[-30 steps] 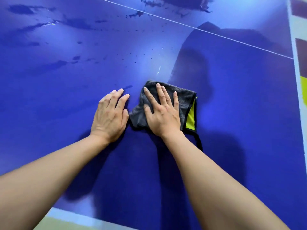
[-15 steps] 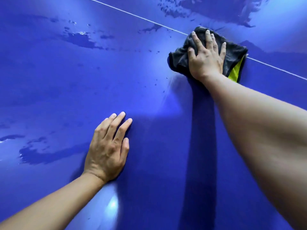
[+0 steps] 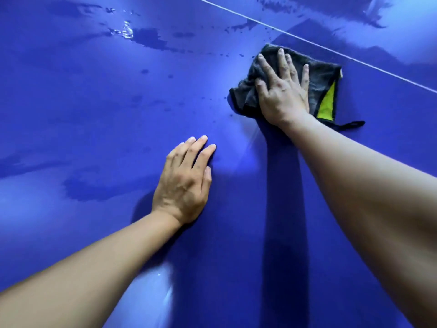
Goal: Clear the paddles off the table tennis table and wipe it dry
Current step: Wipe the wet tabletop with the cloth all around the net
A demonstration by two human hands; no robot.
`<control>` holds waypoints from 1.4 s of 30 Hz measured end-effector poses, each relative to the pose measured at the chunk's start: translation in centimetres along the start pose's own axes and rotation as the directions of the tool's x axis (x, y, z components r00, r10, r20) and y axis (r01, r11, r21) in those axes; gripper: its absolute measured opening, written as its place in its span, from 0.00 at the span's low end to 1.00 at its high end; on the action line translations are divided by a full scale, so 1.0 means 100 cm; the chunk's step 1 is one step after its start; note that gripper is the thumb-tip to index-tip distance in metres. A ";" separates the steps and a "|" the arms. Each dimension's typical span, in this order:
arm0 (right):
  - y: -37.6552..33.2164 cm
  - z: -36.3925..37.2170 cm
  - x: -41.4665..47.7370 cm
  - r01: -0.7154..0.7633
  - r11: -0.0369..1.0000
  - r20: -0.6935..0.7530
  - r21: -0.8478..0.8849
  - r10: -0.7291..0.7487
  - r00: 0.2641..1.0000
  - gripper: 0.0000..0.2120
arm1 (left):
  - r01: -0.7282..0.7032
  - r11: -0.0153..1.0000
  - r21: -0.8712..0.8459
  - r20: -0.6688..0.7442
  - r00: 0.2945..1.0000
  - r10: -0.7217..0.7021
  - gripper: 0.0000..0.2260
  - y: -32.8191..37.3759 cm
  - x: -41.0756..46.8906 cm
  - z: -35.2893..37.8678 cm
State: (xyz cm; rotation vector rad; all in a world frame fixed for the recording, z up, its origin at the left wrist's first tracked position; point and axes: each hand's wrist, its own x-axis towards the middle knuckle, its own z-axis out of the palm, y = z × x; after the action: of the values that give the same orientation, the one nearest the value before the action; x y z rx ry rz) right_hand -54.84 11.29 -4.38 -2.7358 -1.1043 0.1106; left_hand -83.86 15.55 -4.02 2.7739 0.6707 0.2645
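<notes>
Cloth [image 3: 321, 74]: grey and crumpled, lying on the table top at upper right, near the white line but short of it. Yellow-green underside turned up at the right corner. Dark loop [image 3: 352, 125] trailing from the near right corner onto the surface.
Right hand [image 3: 282, 95]: palm down on the cloth, fingers straight and spread, pressing the fabric to the surface with no curl round it.
Left hand [image 3: 184, 183]: flat on bare table, nearer than the cloth and to its left. Fingers straight and close together, holding nothing.
Table [image 3: 71, 119]: glossy blue, filling the view.
White line [image 3: 236, 14]: thin, running diagonally across the upper right, just beyond the cloth.
Water, far side: dark puddle [image 3: 151, 40] with a bright glint at upper left. Scattered droplets [image 3: 170, 74] between puddle and cloth.
Water, near side: broad wet patch [image 3: 94, 188] just left of the left hand.
Shadow: dark band on the surface under the right forearm.
</notes>
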 end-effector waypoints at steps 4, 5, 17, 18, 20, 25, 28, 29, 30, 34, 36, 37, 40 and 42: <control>-0.043 0.007 -0.078 0.041 0.999 0.018 0.016 -0.042 0.999 0.27 | 0.053 0.987 -0.154 -0.012 0.998 -0.056 0.22 0.005 -0.002 -0.010; -0.052 0.009 -0.100 0.042 0.999 0.018 0.014 -0.042 0.999 0.27 | 0.058 0.979 -0.194 -0.024 0.998 -0.064 0.21 0.006 -0.005 -0.014; -0.174 0.037 -0.329 0.000 0.999 -0.029 0.043 0.001 1.000 0.28 | 0.067 0.992 -0.111 0.024 0.998 -0.064 0.21 -0.049 -0.209 -0.057; -0.187 0.039 -0.350 -0.002 0.999 -0.033 0.050 0.004 0.999 0.28 | 0.074 0.991 -0.109 0.030 0.997 -0.071 0.21 -0.054 -0.228 -0.059; -0.211 0.043 -0.387 -0.004 0.997 -0.032 0.073 0.006 0.999 0.28 | 0.089 0.987 -0.135 0.042 0.996 -0.084 0.22 -0.059 -0.258 -0.064; -0.242 0.052 -0.443 0.017 0.998 0.008 0.056 -0.017 1.000 0.29 | 0.144 0.967 -0.210 0.038 0.990 -0.139 0.24 -0.044 -0.295 -0.069; -0.234 0.049 -0.455 0.062 0.997 0.023 0.056 -0.064 0.998 0.28 | 0.128 0.979 -0.157 0.037 0.992 -0.124 0.25 -0.026 -0.308 -0.068; -0.229 0.048 -0.460 0.069 0.995 0.013 0.071 -0.070 0.997 0.28 | 0.110 0.984 -0.143 0.039 0.994 -0.105 0.26 -0.020 -0.311 -0.068; -0.222 0.047 -0.466 0.063 0.994 -0.004 0.094 -0.062 0.998 0.27 | 0.082 0.988 -0.130 0.044 0.996 -0.077 0.26 -0.015 -0.313 -0.067; -0.177 0.039 -0.506 -0.047 0.987 -0.062 0.155 0.057 0.996 0.27 | -0.078 0.993 -0.090 0.134 0.987 0.089 0.26 0.018 -0.330 -0.062; -0.146 0.032 -0.538 -0.094 0.984 -0.068 0.150 0.105 0.992 0.27 | -0.159 0.984 -0.084 0.182 0.968 0.172 0.26 0.047 -0.345 -0.060; -0.132 0.029 -0.551 -0.115 0.983 -0.056 0.142 0.124 0.991 0.27 | -0.185 0.979 -0.083 0.202 0.959 0.198 0.27 0.061 -0.350 -0.059; -0.083 0.020 -0.579 -0.222 0.972 -0.044 0.080 0.226 0.973 0.27 | -0.252 0.966 -0.064 0.236 0.936 0.260 0.28 0.101 -0.357 -0.052; -0.053 0.016 -0.589 -0.364 0.930 -0.039 0.049 0.366 0.930 0.27 | -0.283 0.959 -0.033 0.253 0.926 0.282 0.25 0.119 -0.357 -0.043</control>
State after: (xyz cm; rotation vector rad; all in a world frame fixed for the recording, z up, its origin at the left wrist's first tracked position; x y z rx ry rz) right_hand -101.06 -25.61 -5.01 -2.8575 -0.5612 0.1167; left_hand -111.20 -10.40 -0.29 2.8337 0.2072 -0.0406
